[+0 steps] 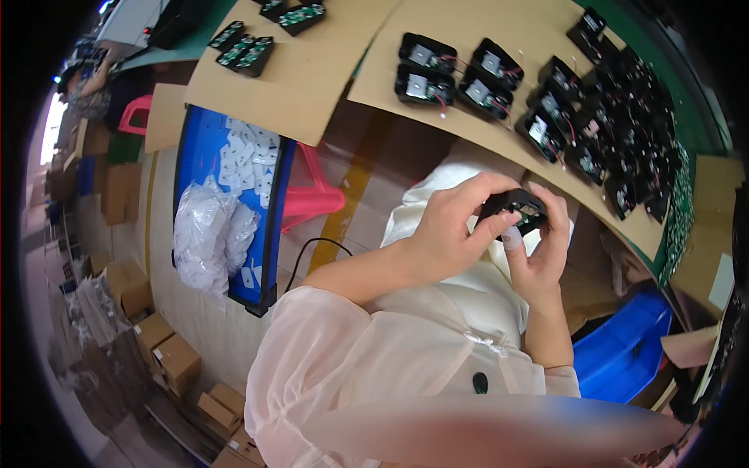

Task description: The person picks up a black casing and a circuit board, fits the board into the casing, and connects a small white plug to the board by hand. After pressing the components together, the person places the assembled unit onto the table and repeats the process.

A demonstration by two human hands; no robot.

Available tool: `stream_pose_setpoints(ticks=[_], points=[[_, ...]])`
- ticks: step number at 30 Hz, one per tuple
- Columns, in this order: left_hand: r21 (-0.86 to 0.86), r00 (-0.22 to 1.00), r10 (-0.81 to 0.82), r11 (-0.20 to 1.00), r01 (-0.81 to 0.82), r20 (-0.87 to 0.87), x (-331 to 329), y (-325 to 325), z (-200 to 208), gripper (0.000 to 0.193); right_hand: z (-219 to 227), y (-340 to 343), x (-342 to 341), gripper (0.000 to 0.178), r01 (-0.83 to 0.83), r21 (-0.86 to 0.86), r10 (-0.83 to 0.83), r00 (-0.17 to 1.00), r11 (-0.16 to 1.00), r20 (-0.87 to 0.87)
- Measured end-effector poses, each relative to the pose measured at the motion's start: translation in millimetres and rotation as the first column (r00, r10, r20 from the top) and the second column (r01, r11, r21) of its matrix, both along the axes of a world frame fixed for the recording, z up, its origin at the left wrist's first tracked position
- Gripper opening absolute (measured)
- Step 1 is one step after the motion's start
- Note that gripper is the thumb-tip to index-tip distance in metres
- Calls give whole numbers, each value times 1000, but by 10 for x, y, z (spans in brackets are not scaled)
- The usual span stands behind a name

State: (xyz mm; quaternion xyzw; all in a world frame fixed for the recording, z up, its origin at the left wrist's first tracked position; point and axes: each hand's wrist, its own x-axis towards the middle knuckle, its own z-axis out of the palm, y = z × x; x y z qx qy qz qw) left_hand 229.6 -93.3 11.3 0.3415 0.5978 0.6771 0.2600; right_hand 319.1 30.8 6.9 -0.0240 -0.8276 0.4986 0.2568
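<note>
Between my two hands, above my lap, is a small black plastic housing (pixel 499 202) with a circuit board showing in its open face. My left hand (pixel 460 222) wraps its left side, the thumb pressing on the board's edge. Curled round the right side is my right hand (pixel 548 246), its thumb, with a whitish cover on the tip, meeting the left thumb at the lower edge. Fingers hide much of the housing. On the cardboard-covered table beyond lie several open black housings (pixel 421 84) with metal blocks and red wires.
A pile of black housings (pixel 628 117) fills the table's right, beside green circuit boards (pixel 679 218). Board-fitted housings (pixel 248 54) lie far left. A blue tray (pixel 285 210) holds white pieces and a plastic bag (pixel 201 238). Nearby are a pink stool (pixel 316 199), blue bin (pixel 624 351) and cartons (pixel 178 360).
</note>
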Motion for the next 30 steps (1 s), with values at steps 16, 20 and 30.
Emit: stream_pose_setpoints(ticks=[16, 20, 30], points=[[-214, 285, 88, 461, -861, -954, -2811, -177, -18, 21, -110, 123, -38, 39, -41, -339, 95, 985, 940, 145], [142, -144, 33, 483, -864, -989, -2814, 63, 40, 27, -92, 206, 133, 37, 62, -304, 1, 979, 951, 202], [-518, 611, -273, 813, -267, -743, -1906, 795, 90, 36, -121, 263, 219, 23, 150, -310, -55, 955, 939, 293]])
